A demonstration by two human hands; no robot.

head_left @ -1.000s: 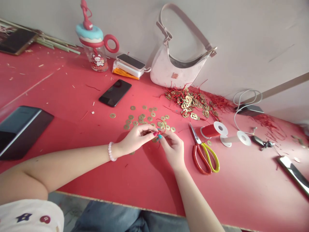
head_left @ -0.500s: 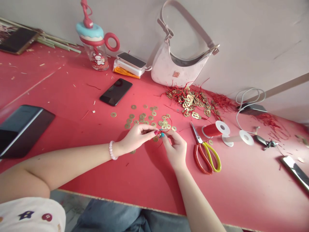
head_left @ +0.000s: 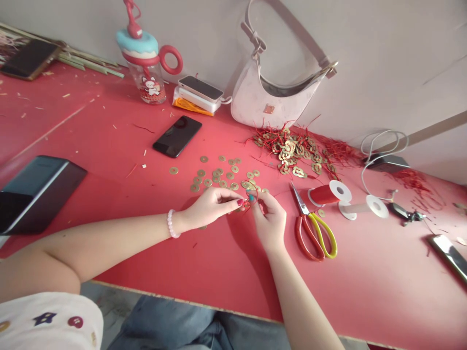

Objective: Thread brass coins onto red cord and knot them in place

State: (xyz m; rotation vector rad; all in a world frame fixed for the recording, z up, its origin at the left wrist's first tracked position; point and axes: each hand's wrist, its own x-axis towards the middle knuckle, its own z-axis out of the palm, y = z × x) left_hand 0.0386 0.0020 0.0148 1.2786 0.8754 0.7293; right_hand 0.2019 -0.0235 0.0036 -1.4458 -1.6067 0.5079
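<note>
Where the left hand (head_left: 209,206) and right hand (head_left: 272,221) meet, a loop of red cord (head_left: 251,192) is pinched between them.
Each grip is closed on it, low over the surface (head_left: 219,272), at the near edge of the scattered coins (head_left: 222,172); scissors (head_left: 314,228) lie near the right hand.

left hand (head_left: 209,206), right hand (head_left: 272,221) nearer coins (head_left: 219,175), thread loop (head_left: 251,190) larger

Coin (head_left: 243,208) mostly hidden behind right hand (head_left: 272,221). Handbag strap (head_left: 288,26) cut off at top; black box (head_left: 36,189) cut at table's left edge.
</note>
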